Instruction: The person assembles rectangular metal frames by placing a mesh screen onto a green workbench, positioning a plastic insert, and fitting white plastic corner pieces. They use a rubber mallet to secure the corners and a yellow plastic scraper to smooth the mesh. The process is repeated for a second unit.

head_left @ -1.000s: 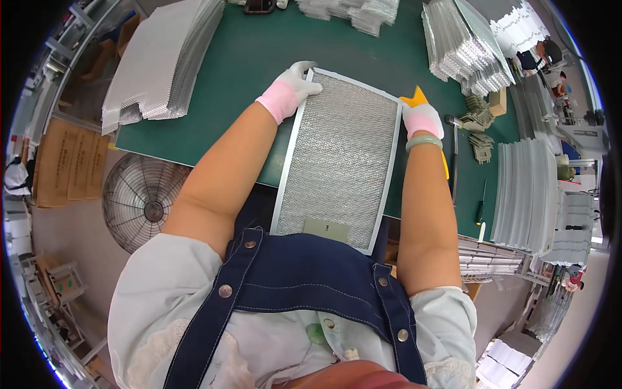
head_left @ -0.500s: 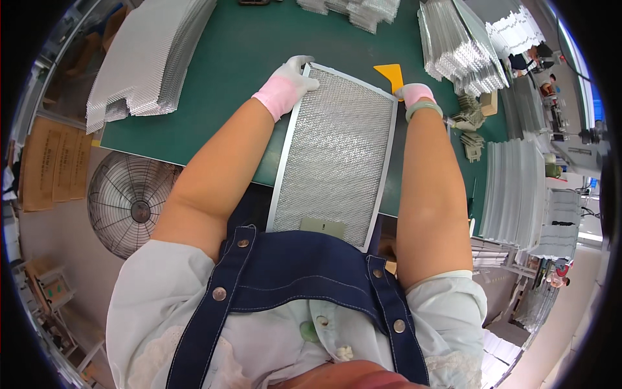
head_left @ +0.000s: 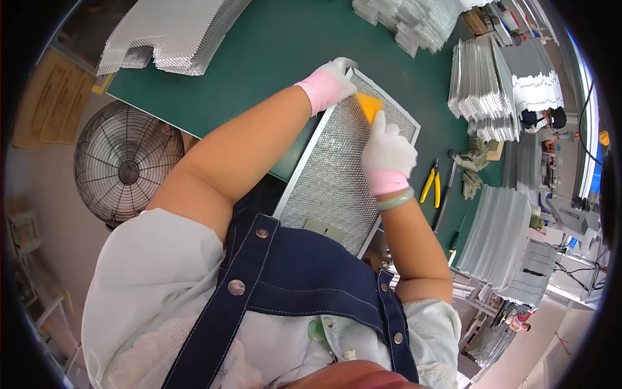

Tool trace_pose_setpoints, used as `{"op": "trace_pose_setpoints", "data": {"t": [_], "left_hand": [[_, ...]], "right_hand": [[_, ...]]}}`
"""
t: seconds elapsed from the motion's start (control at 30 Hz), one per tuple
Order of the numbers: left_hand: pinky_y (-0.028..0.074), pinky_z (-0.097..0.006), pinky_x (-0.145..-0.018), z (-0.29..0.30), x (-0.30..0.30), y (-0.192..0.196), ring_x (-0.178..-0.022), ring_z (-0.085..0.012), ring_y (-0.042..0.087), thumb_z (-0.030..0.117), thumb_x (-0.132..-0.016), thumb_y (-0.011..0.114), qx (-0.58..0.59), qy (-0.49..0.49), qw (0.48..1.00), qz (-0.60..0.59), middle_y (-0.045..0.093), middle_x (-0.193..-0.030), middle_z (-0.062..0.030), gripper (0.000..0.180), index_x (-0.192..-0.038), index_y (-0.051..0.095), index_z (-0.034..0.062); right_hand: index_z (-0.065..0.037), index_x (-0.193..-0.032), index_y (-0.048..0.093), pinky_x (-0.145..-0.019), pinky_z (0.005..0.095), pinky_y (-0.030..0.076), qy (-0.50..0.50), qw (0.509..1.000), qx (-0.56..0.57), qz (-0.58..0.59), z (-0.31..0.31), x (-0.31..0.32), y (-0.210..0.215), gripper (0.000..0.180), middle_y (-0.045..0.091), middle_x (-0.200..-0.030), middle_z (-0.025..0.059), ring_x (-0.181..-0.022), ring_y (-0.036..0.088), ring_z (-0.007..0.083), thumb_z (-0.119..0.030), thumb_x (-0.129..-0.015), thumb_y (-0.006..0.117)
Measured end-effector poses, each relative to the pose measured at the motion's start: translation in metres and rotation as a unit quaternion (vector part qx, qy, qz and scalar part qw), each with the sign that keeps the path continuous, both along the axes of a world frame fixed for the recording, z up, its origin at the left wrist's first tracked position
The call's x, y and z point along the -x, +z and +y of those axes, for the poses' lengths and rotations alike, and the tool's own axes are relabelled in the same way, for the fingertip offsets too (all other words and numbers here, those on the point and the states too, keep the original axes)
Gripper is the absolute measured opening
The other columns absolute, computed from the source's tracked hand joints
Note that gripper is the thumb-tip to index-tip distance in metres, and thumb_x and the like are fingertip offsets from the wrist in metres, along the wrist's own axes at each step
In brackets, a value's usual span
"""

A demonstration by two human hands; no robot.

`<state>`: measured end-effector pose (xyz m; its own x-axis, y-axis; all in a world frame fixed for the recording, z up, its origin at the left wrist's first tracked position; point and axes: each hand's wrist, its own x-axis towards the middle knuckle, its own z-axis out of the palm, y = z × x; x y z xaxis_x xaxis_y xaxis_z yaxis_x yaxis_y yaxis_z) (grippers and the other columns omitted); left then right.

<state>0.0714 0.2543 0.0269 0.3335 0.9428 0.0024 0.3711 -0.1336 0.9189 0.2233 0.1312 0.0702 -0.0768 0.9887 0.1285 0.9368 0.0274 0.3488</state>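
Small factory assembly workshop, metal filter production.

Green-matted surface [head_left: 272, 58] as landmark: stacks of cut expanded-metal mesh sheets [head_left: 175, 29] at its far left, more mesh stacks [head_left: 414, 23] at its far edge, upright bundles of finished framed panels [head_left: 483, 91] on its right end. Yellow-handled pliers [head_left: 431, 185] lie on it near those bundles. Further stacks of panels [head_left: 495, 236] just beyond its right edge, alongside machinery and cabling [head_left: 570, 214]. Industrial floor fan [head_left: 126, 165] stands below its left edge, flattened cardboard [head_left: 55, 104] beside that.
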Motion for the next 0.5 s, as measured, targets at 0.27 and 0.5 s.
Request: {"op": "trace_pose_setpoints", "data": {"t": [0.27,0.5], "left_hand": [[0.047,-0.036,-0.102,0.005,0.005,-0.003,-0.116,-0.0354,0.061,0.023,-0.081,0.069,0.007,-0.007,1.0,-0.005,0.062,-0.126,-0.0245,0.064,-0.138,0.05,0.0006],[0.045,-0.036,-0.104,0.008,0.004,-0.005,-0.117,-0.037,0.06,0.025,-0.081,0.068,-0.02,-0.016,0.999,0.03,0.061,-0.124,-0.0263,0.067,-0.139,0.047,0.0002]], "right_hand": [[0.003,-0.136,0.046,-0.073,0.0444,0.057,-0.167,0.979,0.105,0.053,0.026,0.025,0.004,0.045,0.071,-0.097,0.0133,-0.087,0.073,0.0304,-0.019,-0.096,0.048],[0.004,-0.14,0.043,-0.087,0.0454,0.054,-0.21,0.955,0.152,0.145,0.075,0.037,-0.002,0.046,0.072,-0.108,0.0202,-0.099,0.071,0.0351,-0.018,-0.099,0.042]]}}
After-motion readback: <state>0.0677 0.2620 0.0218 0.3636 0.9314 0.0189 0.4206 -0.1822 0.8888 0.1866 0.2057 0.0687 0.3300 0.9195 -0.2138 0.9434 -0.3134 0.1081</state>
